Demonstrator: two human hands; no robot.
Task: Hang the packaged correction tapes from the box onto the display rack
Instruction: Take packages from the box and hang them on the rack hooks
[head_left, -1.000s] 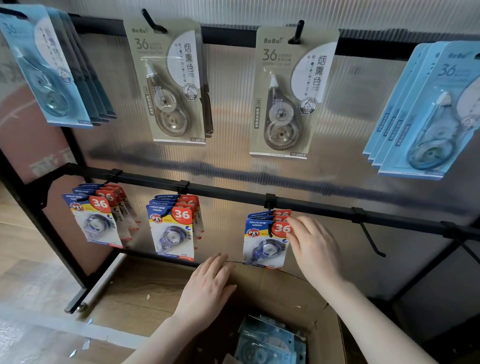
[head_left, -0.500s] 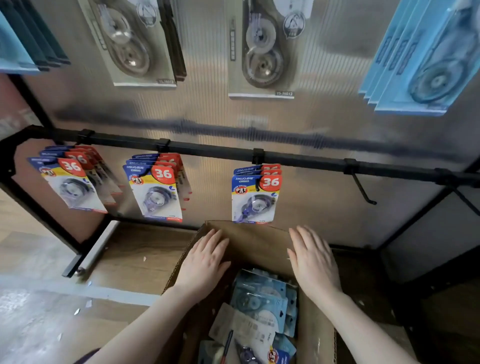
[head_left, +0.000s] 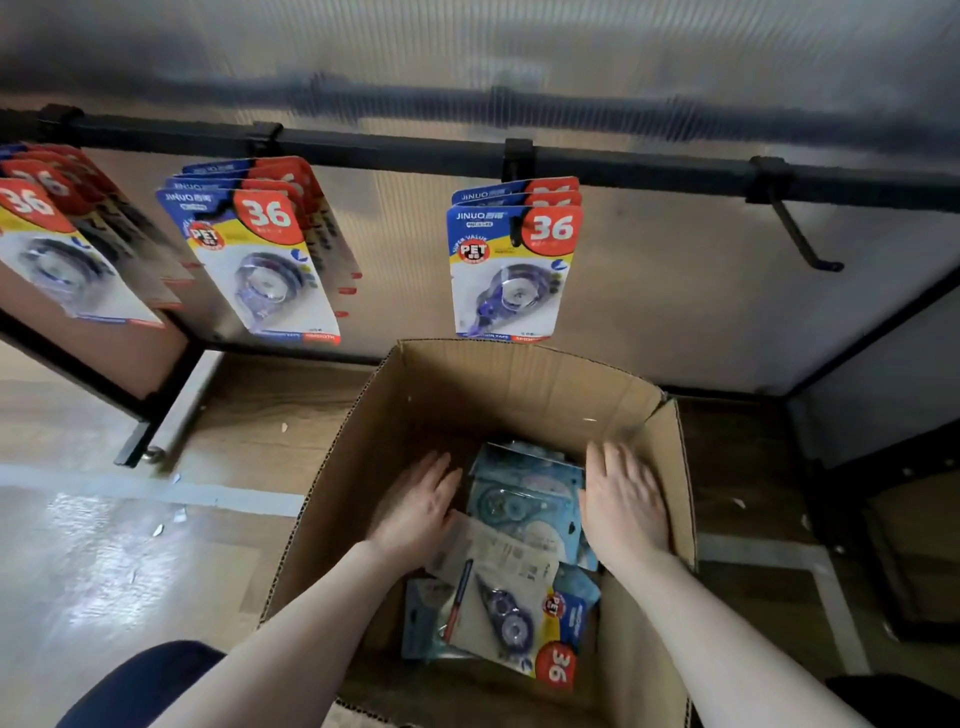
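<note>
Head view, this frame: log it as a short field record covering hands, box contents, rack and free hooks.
left hand: open, inside the box, holds nothing
right hand: open, inside the box, holds nothing
cardboard box: open top, on the floor
box contents: pale blue packs; one red-and-blue "36" pack
rail: three hooks carrying "36" packs
empty hook: at right

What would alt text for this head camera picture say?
Both hands, left and right, reach open into a cardboard box of packaged tapes. Above, more packs hang from a black rail, beside an empty hook.
</note>
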